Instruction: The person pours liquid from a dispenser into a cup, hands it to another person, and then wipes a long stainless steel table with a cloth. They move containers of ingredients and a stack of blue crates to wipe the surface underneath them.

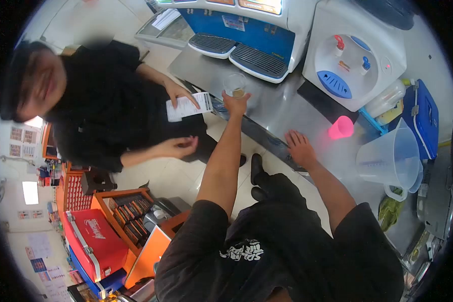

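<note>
A clear cup (235, 83) with a little brownish content at its bottom is on the steel counter (282, 108), in front of the drink dispenser's drip trays (259, 61). My left hand (235, 103) is wrapped round its near side. My right hand (301, 147) lies on the counter's front edge, fingers spread, holding nothing. To the right of that hand is a pink cup (341, 128). Beyond the pink cup stands a white water dispenser (355, 55) with a red tap and a blue tap.
At the left a co-worker (116, 100) in black holds a paper slip (189, 106) near my left forearm. A large clear jug (390, 153), a green cloth (389, 211) and a blue box (424, 118) are on the right. A red cooler (96, 241) is at lower left.
</note>
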Available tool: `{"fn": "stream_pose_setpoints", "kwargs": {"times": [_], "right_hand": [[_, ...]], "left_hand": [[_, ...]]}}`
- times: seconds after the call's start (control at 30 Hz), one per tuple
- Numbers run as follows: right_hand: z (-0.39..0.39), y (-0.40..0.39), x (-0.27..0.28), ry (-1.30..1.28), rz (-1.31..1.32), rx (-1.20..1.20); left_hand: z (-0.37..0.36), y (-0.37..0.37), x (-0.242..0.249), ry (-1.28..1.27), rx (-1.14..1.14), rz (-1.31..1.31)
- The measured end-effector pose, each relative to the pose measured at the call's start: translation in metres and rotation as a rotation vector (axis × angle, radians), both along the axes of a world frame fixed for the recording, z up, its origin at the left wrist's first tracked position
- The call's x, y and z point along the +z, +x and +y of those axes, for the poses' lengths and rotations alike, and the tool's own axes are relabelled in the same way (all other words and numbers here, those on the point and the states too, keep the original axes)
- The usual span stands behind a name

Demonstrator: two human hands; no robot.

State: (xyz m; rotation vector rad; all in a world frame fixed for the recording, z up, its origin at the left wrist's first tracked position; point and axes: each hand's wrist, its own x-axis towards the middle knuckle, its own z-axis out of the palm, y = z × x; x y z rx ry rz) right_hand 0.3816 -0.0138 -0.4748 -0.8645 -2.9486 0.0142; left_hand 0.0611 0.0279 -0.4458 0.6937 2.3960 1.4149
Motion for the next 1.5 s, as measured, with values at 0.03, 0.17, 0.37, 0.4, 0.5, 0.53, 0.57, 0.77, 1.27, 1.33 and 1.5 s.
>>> {"fn": "stream_pose_setpoints", "kwargs": {"times": [0.03, 0.17, 0.37, 0.4, 0.5, 0.53, 0.57, 0.77, 1.27, 1.33, 1.5], "right_hand": [[0.0, 0.0, -0.001, 0.01, 0.018, 0.008], [0.001, 0.0, 0.006, 0.026, 0.001, 0.027], [0.003, 0.003, -0.005, 0.009, 0.024, 0.029], [0.003, 0.002, -0.007, 0.007, 0.017, 0.003], [0.004, 0.006, -0.012, -0.06, 0.079, 0.047], [0.006, 0.006, -0.013, -0.099, 0.108, 0.052], [0.006, 0.008, -0.013, -0.067, 0.098, 0.042], [0.005, 0.009, -0.013, 0.044, 0.13, 0.033], [-0.002, 0.014, -0.024, 0.044, 0.353, 0.014], [-0.01, 0.015, -0.005, 0.006, 0.459, -0.004], [-0.089, 0.089, 0.062, -1.108, 0.62, -0.209]], "left_hand": [[0.004, 0.0, -0.004, -0.002, -0.01, -0.005], [0.014, 0.022, -0.011, 0.247, -0.02, -0.025], [-0.009, 0.085, 0.015, 0.286, -0.125, 0.034], [-0.012, 0.094, 0.008, 0.277, -0.123, 0.049], [-0.024, 0.111, -0.009, 0.392, -0.214, 0.076], [-0.03, 0.117, -0.007, 0.364, -0.246, 0.08], [-0.034, 0.122, -0.01, 0.44, -0.329, -0.052], [-0.075, 0.151, 0.02, 0.354, -0.451, -0.127], [-0.29, 0.208, 0.057, 0.014, -0.715, -0.187], [-0.317, 0.218, 0.046, 0.079, -0.712, -0.281], [-0.359, 0.283, 0.081, 0.028, -0.589, -0.451]]}}
